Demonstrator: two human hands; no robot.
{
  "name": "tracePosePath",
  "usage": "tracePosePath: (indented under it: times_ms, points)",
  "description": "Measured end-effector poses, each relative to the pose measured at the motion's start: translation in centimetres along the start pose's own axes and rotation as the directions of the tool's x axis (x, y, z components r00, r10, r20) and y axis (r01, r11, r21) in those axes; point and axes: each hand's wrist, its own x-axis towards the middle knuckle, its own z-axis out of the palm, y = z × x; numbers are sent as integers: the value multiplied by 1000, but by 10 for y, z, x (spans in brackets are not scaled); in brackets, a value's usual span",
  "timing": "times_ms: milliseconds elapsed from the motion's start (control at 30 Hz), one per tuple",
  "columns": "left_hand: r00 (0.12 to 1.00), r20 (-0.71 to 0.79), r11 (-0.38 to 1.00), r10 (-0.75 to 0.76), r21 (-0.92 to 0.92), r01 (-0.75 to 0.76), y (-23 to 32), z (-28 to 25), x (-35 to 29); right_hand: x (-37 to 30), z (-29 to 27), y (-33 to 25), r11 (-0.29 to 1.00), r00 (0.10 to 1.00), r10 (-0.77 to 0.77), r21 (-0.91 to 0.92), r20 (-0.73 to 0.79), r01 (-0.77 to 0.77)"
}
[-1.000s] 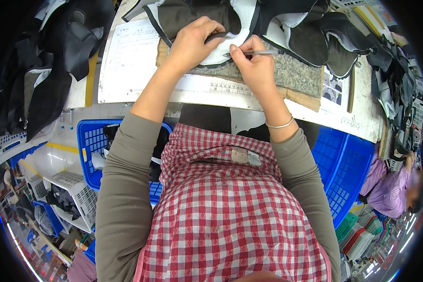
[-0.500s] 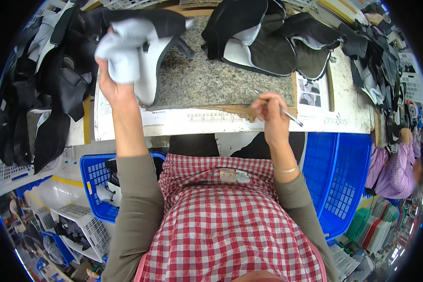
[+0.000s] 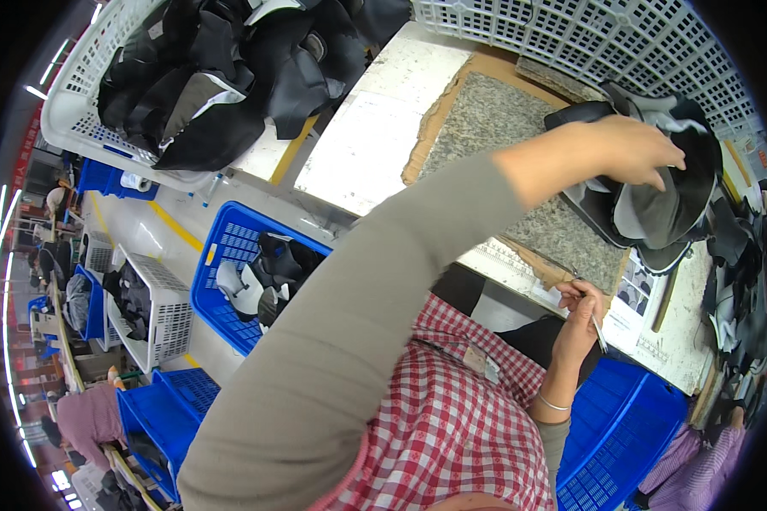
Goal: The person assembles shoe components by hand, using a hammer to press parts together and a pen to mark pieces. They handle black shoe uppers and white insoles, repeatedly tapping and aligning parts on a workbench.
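My left arm reaches across the bench to the right. My left hand [image 3: 635, 153] is over a pile of black and grey shoe-upper pieces [image 3: 656, 213], its fingers apart and nothing plainly gripped in them; some fingertips come close to or touch the pile. Near the bench's front edge, my right hand [image 3: 581, 315] is closed around a slim silver pen [image 3: 602, 334]. A speckled grey stone slab [image 3: 494, 119] lies on the bench between my left forearm and the pile.
A white basket [image 3: 77, 111] heaped with black pieces stands at the left. Another white basket [image 3: 588, 34] lines the far side. Blue crates [image 3: 222, 255] sit below the bench. A printed sheet [image 3: 631, 298] lies by the slab. Co-workers sit at both sides.
My left hand has swung from the left side to the pile at right, and the white-and-black piece has left its grip. The view has turned left. My right hand still holds the pen.
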Motion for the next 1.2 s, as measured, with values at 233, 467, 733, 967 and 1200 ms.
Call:
tracePosePath:
  times_ms: [233, 467, 733, 967, 1200]
  points:
    - [884, -312, 487, -347, 746, 454, -8, -286, -284, -8, -22, 8, 1000, 1000, 0, -6, 9, 0]
    - [44, -519, -400, -854, 708, 582, 91, -474, -423, -16, 14, 3, 982, 991, 115, 144, 69, -124]
    - [293, -551, 497, -782, -266, 826, 151, -418, -292, -17, 45, -31, 996, 948, -52, 79, 313, 29]
    - [247, -196, 231, -949, -966, 117, 73, -270, -215, -24, 30, -37, 993, 976, -78, 98, 206, 58]
    - [789, 358, 866, -499, 236, 440, 15, -92, -189, -28, 4, -32, 992, 984, -120, 48, 129, 115]
